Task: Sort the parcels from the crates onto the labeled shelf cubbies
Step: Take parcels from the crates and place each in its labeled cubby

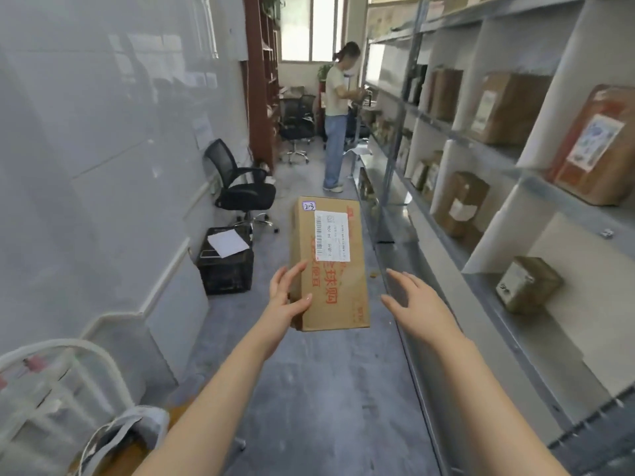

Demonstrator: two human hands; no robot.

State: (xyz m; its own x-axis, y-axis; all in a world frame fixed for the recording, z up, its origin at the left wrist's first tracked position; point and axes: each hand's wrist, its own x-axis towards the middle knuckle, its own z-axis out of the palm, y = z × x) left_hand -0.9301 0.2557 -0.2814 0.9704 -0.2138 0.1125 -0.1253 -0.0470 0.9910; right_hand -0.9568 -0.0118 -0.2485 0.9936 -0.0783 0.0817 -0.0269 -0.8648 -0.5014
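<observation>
Only the left hand (286, 299) pinched the parcel (330, 269) by its near corner; the right hand (419, 307) hovered beside it, spread and empty. It could tip and fall.

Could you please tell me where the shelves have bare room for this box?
Bare shelf lies beside the small box in the low cubby, and under the red-printed box. The farther cubbies hold parcels.

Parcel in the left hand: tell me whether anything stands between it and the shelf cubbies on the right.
Only the open right hand, hovering apart from the parcel's right edge on the shelf cubbies' side. Otherwise nothing visible: the cubby fronts are open. The left hand holds the parcel.
</observation>
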